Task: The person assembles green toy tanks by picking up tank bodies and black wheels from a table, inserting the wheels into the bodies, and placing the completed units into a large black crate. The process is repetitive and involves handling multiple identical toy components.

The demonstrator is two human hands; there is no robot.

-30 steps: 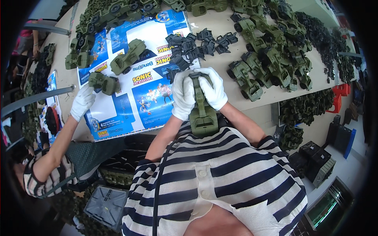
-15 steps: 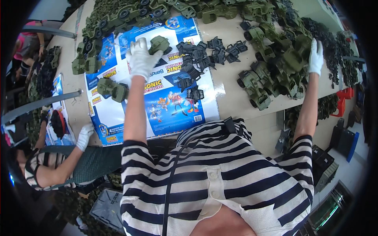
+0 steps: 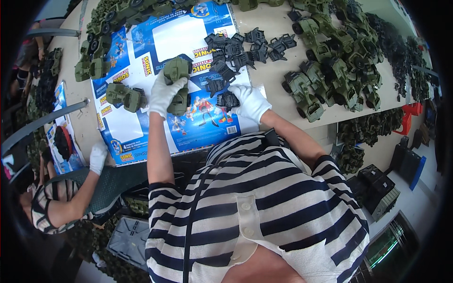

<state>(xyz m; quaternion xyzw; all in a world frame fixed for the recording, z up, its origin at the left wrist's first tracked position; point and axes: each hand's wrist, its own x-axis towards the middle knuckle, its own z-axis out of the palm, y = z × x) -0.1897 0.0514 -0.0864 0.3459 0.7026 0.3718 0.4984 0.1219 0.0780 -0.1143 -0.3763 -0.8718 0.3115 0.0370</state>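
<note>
My left hand (image 3: 163, 97), in a white glove, is closed around the side of an olive-green toy vehicle (image 3: 178, 70) above a blue and white printed sheet (image 3: 155, 127). The vehicle's lower end (image 3: 179, 103) shows beside my fingers. My right hand (image 3: 252, 104), also gloved, has its thumb and fingers at a small black plastic toy part (image 3: 227, 101) at the sheet's right side. Several more black parts (image 3: 236, 53) lie in a loose cluster just beyond it. Another olive-green toy vehicle (image 3: 125, 97) rests on the sheet left of my left hand.
Many green toy vehicles (image 3: 332, 80) are piled on the right of the table, with more along the far edge (image 3: 132, 16). Dark small parts (image 3: 401, 56) heap at far right. A metal bar (image 3: 47, 122) crosses at left, near a co-worker's gloved hand (image 3: 98, 159).
My right hand has left the vehicle pile on the right and come in to the black part. My left hand has drawn nearer, with a green vehicle in it.
</note>
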